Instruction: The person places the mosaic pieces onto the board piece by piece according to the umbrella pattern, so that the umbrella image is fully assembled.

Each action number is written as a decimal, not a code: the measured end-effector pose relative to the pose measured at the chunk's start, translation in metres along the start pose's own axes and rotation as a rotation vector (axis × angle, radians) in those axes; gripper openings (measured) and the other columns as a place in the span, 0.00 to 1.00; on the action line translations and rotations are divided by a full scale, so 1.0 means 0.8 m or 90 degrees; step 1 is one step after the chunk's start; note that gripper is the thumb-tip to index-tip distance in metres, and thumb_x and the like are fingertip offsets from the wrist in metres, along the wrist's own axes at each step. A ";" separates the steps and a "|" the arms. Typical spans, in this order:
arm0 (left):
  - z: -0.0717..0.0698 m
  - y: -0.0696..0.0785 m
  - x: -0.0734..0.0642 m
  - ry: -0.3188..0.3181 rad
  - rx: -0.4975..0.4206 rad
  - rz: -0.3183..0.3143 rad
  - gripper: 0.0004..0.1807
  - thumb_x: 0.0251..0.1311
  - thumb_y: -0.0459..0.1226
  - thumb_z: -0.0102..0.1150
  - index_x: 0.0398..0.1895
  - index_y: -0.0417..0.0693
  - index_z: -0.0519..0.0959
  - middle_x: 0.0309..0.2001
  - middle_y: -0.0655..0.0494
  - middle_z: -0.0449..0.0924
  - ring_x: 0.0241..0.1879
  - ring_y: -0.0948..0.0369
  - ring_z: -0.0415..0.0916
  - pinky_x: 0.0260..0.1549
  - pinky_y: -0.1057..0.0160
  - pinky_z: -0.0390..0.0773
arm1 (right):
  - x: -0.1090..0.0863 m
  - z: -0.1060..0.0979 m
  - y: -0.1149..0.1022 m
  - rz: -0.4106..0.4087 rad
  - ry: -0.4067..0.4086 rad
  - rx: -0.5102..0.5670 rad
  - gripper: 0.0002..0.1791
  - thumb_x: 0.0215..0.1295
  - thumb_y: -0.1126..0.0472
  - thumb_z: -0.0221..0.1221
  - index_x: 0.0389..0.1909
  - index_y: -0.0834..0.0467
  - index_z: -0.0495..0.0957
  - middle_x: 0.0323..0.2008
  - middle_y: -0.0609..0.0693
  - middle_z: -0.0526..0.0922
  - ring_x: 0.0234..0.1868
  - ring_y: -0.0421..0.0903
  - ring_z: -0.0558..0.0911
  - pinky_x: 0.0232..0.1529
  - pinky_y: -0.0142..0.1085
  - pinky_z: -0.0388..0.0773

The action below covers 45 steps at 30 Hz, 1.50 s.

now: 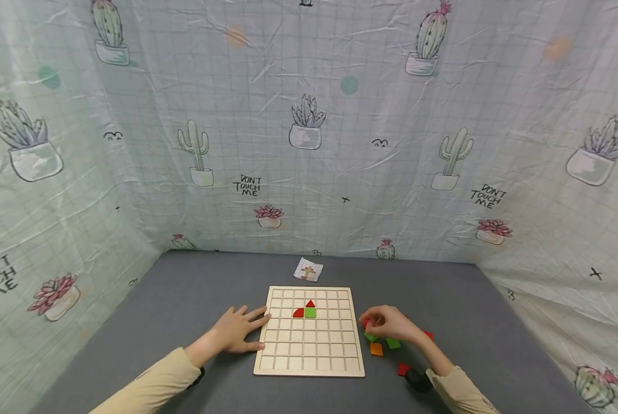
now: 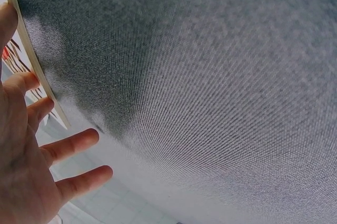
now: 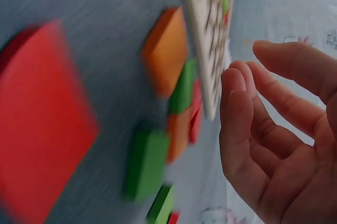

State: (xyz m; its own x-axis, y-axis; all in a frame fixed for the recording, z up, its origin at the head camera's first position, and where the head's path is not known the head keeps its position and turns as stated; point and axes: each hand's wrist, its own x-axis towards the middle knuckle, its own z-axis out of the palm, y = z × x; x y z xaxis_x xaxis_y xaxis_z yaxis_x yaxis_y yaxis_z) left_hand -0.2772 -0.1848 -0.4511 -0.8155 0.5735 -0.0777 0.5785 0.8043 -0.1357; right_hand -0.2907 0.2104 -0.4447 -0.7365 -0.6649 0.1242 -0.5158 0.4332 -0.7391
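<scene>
A pale wooden grid board point(image 1: 309, 348) lies flat on the grey table. A red quarter-round piece point(image 1: 299, 313), a green square point(image 1: 310, 313) and a red triangle point(image 1: 310, 303) sit together in its upper cells. My left hand point(image 1: 234, 330) spreads its fingers, some fingertips at the board's left edge. Bent over the loose pieces right of the board is my right hand point(image 1: 390, 324). In the right wrist view its thumb stands apart from the softly curved fingers, with no piece showing between them. Below it are a green piece point(image 1: 393, 343) and an orange square point(image 1: 376, 349).
Nearer the right wrist lies a red piece point(image 1: 403, 369), large and blurred in the right wrist view. A small paper card point(image 1: 308, 269) with a coloured pattern lies behind the board. A cactus-print curtain point(image 1: 309, 190) encloses the back and sides.
</scene>
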 end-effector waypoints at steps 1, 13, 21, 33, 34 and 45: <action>0.000 0.000 0.000 0.001 0.001 0.001 0.38 0.53 0.64 0.44 0.64 0.57 0.61 0.65 0.55 0.61 0.57 0.45 0.64 0.48 0.41 0.66 | -0.004 -0.002 0.003 0.011 -0.003 -0.002 0.14 0.60 0.62 0.55 0.43 0.67 0.75 0.28 0.51 0.79 0.22 0.39 0.76 0.20 0.32 0.73; -0.002 0.001 0.000 -0.004 0.007 -0.007 0.38 0.53 0.64 0.44 0.64 0.58 0.61 0.65 0.55 0.61 0.57 0.46 0.64 0.49 0.42 0.65 | -0.058 -0.030 0.023 0.156 0.012 0.013 0.17 0.58 0.64 0.57 0.47 0.70 0.73 0.29 0.57 0.80 0.22 0.42 0.77 0.19 0.34 0.73; -0.002 0.003 -0.002 -0.005 0.000 -0.008 0.37 0.53 0.63 0.44 0.64 0.57 0.61 0.65 0.55 0.60 0.57 0.46 0.64 0.48 0.42 0.65 | -0.092 -0.042 0.036 0.200 0.028 0.032 0.18 0.58 0.65 0.56 0.48 0.71 0.71 0.29 0.59 0.80 0.22 0.38 0.75 0.20 0.32 0.72; 0.000 0.003 -0.001 0.007 0.008 -0.004 0.37 0.54 0.63 0.44 0.64 0.57 0.62 0.64 0.54 0.61 0.57 0.46 0.64 0.48 0.43 0.66 | -0.121 -0.050 0.050 0.306 0.135 -0.022 0.22 0.49 0.65 0.62 0.46 0.69 0.72 0.18 0.47 0.74 0.17 0.39 0.72 0.18 0.33 0.71; 0.001 0.003 -0.001 0.006 0.006 -0.005 0.37 0.54 0.63 0.44 0.64 0.56 0.62 0.64 0.54 0.61 0.57 0.46 0.64 0.48 0.43 0.66 | -0.120 -0.050 0.051 0.313 0.139 -0.024 0.21 0.49 0.65 0.62 0.45 0.69 0.73 0.17 0.46 0.74 0.17 0.40 0.72 0.18 0.33 0.71; 0.000 0.003 -0.001 0.004 0.002 -0.005 0.37 0.55 0.62 0.44 0.64 0.56 0.61 0.65 0.54 0.61 0.57 0.46 0.64 0.48 0.43 0.66 | -0.108 -0.052 0.062 0.304 0.156 -0.043 0.15 0.48 0.63 0.64 0.36 0.65 0.76 0.15 0.45 0.74 0.15 0.39 0.70 0.16 0.33 0.68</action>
State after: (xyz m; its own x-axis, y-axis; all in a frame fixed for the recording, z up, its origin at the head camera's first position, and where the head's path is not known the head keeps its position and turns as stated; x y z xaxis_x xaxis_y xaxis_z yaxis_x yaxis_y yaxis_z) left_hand -0.2750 -0.1829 -0.4514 -0.8202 0.5676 -0.0708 0.5716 0.8085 -0.1399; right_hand -0.2703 0.3144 -0.4646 -0.9721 -0.2270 -0.0588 -0.1196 0.6957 -0.7083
